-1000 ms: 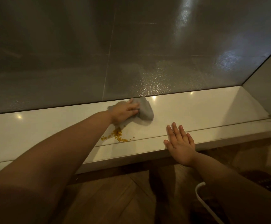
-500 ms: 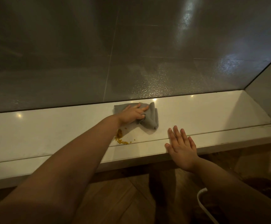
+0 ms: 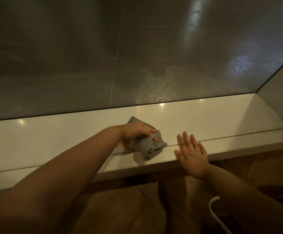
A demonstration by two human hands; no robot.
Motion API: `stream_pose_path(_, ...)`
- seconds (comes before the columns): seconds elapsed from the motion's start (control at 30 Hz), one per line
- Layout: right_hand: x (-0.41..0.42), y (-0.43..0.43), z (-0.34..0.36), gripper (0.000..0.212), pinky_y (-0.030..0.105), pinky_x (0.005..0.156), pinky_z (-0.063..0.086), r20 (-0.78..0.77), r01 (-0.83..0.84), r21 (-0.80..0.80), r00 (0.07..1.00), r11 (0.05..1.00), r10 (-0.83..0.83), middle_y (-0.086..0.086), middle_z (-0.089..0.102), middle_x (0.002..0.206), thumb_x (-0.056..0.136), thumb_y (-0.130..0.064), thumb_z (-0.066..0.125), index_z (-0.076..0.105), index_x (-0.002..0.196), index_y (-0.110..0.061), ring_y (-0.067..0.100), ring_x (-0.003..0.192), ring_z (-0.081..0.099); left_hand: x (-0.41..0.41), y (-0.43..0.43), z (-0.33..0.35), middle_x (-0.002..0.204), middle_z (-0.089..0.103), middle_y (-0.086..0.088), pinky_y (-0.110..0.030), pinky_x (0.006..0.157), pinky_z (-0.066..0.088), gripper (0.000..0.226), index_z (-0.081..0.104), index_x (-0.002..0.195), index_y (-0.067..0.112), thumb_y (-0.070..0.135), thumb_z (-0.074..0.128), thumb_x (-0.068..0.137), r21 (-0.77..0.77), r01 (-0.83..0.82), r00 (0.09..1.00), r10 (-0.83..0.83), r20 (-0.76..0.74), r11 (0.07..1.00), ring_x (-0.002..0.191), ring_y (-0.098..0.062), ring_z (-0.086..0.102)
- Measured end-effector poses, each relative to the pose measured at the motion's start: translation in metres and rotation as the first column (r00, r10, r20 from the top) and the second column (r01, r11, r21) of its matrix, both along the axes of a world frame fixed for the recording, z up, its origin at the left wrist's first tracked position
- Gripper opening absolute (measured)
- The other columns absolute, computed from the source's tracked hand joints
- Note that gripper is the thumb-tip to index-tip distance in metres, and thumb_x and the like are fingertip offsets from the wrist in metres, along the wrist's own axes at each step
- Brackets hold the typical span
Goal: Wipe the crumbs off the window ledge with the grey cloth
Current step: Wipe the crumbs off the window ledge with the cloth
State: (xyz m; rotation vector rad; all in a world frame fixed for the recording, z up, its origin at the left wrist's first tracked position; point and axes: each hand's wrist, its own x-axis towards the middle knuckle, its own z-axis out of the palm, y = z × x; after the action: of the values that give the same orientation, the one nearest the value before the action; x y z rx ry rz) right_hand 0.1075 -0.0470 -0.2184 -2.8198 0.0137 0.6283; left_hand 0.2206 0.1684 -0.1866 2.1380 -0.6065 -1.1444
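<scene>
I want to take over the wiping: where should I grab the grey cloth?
Likely its bunched middle, from above, where the left hand grips it: the grey cloth is crumpled into a ridge there, while its near corner lies flat on the ledge.

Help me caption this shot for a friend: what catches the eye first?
The left hand gripping a bunched grey cloth at the middle of the white window ledge, with yellow crumbs heaped against the cloth's left side. Just right of it, the right hand lies flat on the ledge's front edge.
</scene>
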Motion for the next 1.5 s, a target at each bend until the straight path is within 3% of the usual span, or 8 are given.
stream_pose_path(0.2, -0.001, 0.001, 0.000, 0.059, 0.039, 0.115, -0.014, 0.009, 0.002, -0.017, 1.000, 1.000, -0.002, -0.003, -0.029, 0.154, 0.100, -0.042, 0.013, -0.021, 0.146, -0.025, 0.014, 0.139, -0.030, 0.004, 0.006, 0.011, 0.122, 0.059, -0.021, -0.047, 0.104, 0.042, 0.066, 0.068, 0.105, -0.003, 0.049, 0.058, 0.066, 0.004, -0.084, 0.996, 0.084, -0.032, 0.996, 0.111, -0.029, 0.055)
stream_pose_path(0.33, 0.000, 0.002, -0.001, 0.059, 0.039, 0.115, -0.013, 0.015, 0.012, -0.029, 1.000, 1.000, -0.012, -0.004, -0.029, 0.154, 0.100, -0.043, 0.013, -0.020, 0.146, -0.026, 0.015, 0.140, -0.028, -0.010, -0.007, 0.015, 0.096, 0.056, -0.011, -0.038, 0.086, 0.041, 0.036, 0.065, 0.096, 0.001, 0.033, 0.048, 0.091, -0.066, -0.073, 0.993, 0.078, 0.087, 0.995, 0.092, -0.024, 0.050)
stream_pose_path(0.43, 0.000, 0.001, -0.003, 0.060, 0.039, 0.115, -0.013, 0.012, 0.004, -0.038, 1.000, 0.999, -0.004, -0.006, -0.032, 0.152, 0.097, -0.049, 0.007, -0.022, 0.145, -0.027, 0.015, 0.140, -0.029, -0.032, -0.015, 0.010, 0.123, 0.059, -0.007, -0.041, 0.102, 0.035, 0.034, 0.067, 0.097, 0.011, 0.033, 0.041, 0.094, 0.041, 0.028, 0.949, -0.039, 0.312, 0.999, 0.118, -0.025, 0.048)
stream_pose_path(0.5, 0.000, 0.000, -0.004, 0.072, 0.039, 0.115, -0.012, 0.021, -0.009, -0.031, 1.000, 0.999, 0.009, -0.010, -0.037, 0.145, 0.081, -0.062, -0.009, -0.026, 0.141, -0.028, 0.010, 0.135, -0.032, -0.049, -0.021, 0.005, 0.147, 0.044, 0.001, -0.053, 0.117, 0.011, 0.038, 0.069, 0.102, 0.013, 0.033, 0.038, 0.094, 0.164, 0.033, 0.889, -0.104, 0.445, 0.986, 0.140, -0.021, 0.029)
stream_pose_path(0.7, -0.001, -0.001, -0.004, 0.067, 0.037, 0.113, -0.015, 0.028, -0.024, -0.017, 0.999, 1.000, 0.025, -0.010, -0.039, 0.143, 0.074, -0.063, -0.014, -0.033, 0.130, -0.032, 0.010, 0.130, -0.035, -0.098, -0.055, -0.006, 0.149, 0.039, -0.010, -0.043, 0.119, 0.003, 0.045, 0.055, 0.124, 0.010, 0.033, 0.028, 0.097, 0.142, -0.279, 0.704, 0.102, 0.703, 0.950, 0.142, -0.024, 0.027)
stream_pose_path(1.0, 0.000, 0.000, -0.005, 0.073, 0.038, 0.114, -0.014, 0.034, -0.025, -0.015, 0.999, 1.000, 0.026, -0.011, -0.039, 0.140, 0.066, -0.064, -0.018, -0.033, 0.130, -0.031, 0.009, 0.130, -0.035, -0.110, -0.059, -0.028, 0.158, 0.021, -0.007, -0.037, 0.117, -0.009, 0.061, 0.015, 0.150, 0.015, 0.039, 0.033, 0.097, 0.026, -0.359, 0.643, 0.227, 0.731, 0.933, 0.148, -0.022, 0.008)
stream_pose_path(1.33, 0.000, 0.000, -0.002, 0.087, 0.037, 0.114, -0.014, 0.020, -0.030, -0.006, 0.999, 1.000, 0.030, -0.013, -0.041, 0.136, 0.056, -0.074, -0.023, -0.034, 0.130, -0.029, 0.009, 0.129, -0.035, -0.104, -0.029, -0.040, 0.161, 0.004, 0.003, -0.026, 0.117, -0.009, 0.061, 0.005, 0.151, 0.022, 0.040, 0.027, 0.098, 0.038, -0.140, 0.678, 0.068, 0.732, 0.989, 0.148, -0.011, -0.003)
stream_pose_path(1.5, 0.001, -0.001, -0.004, 0.064, 0.037, 0.114, -0.013, 0.011, -0.016, -0.014, 1.000, 1.000, 0.016, -0.011, -0.039, 0.140, 0.079, -0.056, -0.006, -0.032, 0.130, -0.029, 0.008, 0.130, -0.034, -0.101, -0.016, -0.039, 0.160, -0.001, 0.003, -0.021, 0.115, -0.010, 0.057, 0.002, 0.151, 0.020, 0.039, 0.022, 0.101, 0.035, -0.065, 0.703, 0.021, 0.711, 0.997, 0.144, -0.004, -0.009)
